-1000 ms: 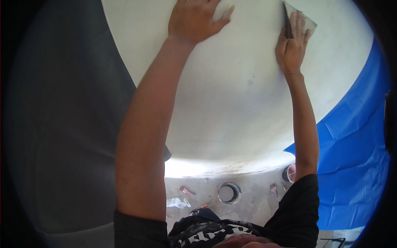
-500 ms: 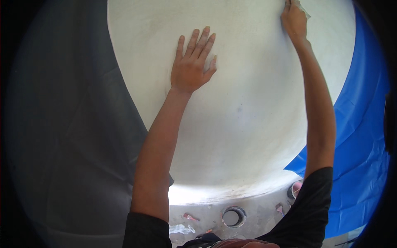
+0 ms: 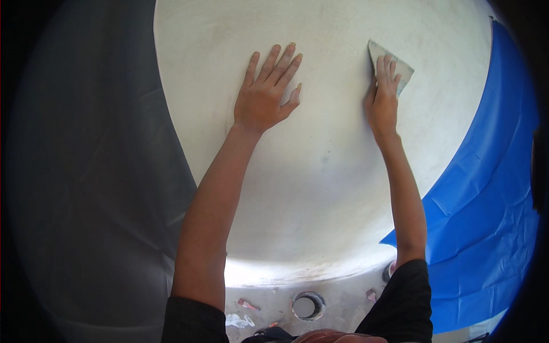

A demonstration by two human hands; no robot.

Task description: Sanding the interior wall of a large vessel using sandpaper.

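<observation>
A broad, pale, curved panel (image 3: 320, 188) with a dusty surface and faint dark specks fills the middle of the view. My left hand (image 3: 266, 94) lies flat on it, fingers spread and holding nothing; whitish dust coats the fingertips. Right of it, my right hand (image 3: 384, 97) presses a grey-green sheet of sandpaper (image 3: 402, 68) against the same surface. One corner of the sheet sticks out past the fingers and its lower part is hidden under the palm.
Dark grey sheeting (image 3: 97, 171) borders the panel on the left, blue sheeting (image 3: 480, 228) on the right. On the floor below are a round pot (image 3: 309, 306), a paintbrush (image 3: 249, 304), another brush (image 3: 372, 295) and a container (image 3: 389, 271) partly behind my right sleeve.
My right hand has come down and to the left over the panel with the sandpaper, from the top edge of the view. My left hand stays in nearly the same place.
</observation>
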